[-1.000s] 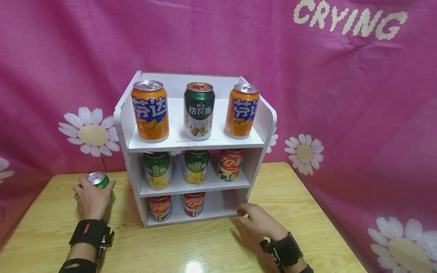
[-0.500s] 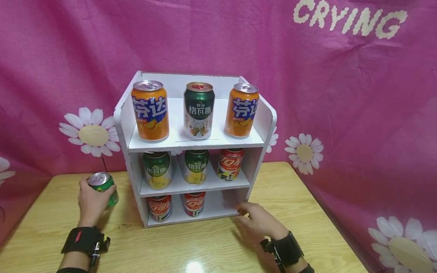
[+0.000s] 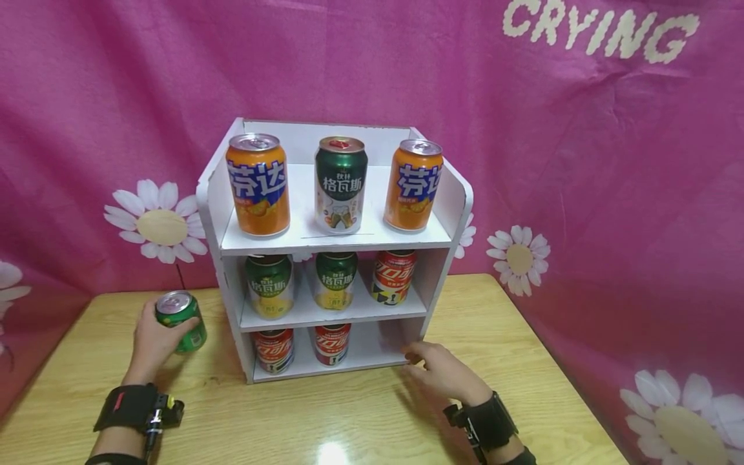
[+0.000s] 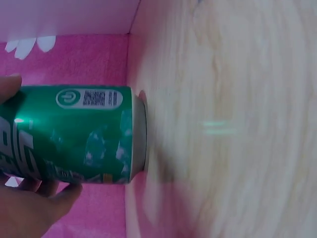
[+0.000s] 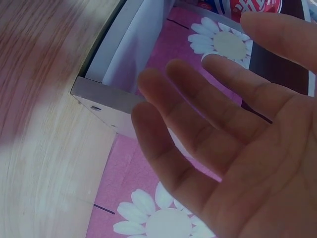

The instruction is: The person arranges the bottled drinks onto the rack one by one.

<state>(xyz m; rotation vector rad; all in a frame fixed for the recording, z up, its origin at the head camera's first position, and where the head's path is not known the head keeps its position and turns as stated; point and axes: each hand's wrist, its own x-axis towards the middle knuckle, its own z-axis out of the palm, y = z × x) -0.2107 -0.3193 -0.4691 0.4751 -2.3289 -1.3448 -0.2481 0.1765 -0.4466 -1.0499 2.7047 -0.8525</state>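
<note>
My left hand [image 3: 152,337] grips a green soda can [image 3: 187,326] around its side, left of the white shelf. In the left wrist view the can [image 4: 74,134] has its base close to the table; whether it touches is hard to tell. My right hand [image 3: 443,371] lies by the lower right corner of the shelf [image 3: 337,241]. Its fingers look loosely bent and hold nothing in the right wrist view. Two orange cans [image 3: 258,187] flank a green-and-white can [image 3: 341,187] on the top shelf.
The middle shelf bears two green-and-yellow cans [image 3: 336,281] and a red can [image 3: 394,278]. On the bottom shelf stand two red cans [image 3: 332,343], left and centre. Behind the wooden table [image 3: 290,420] hangs a pink flowered cloth [image 3: 360,58].
My left hand has shifted the green can slightly right, towards the shelf, and more of the can shows. The right hand stays by the shelf corner. The head view has shifted slightly.
</note>
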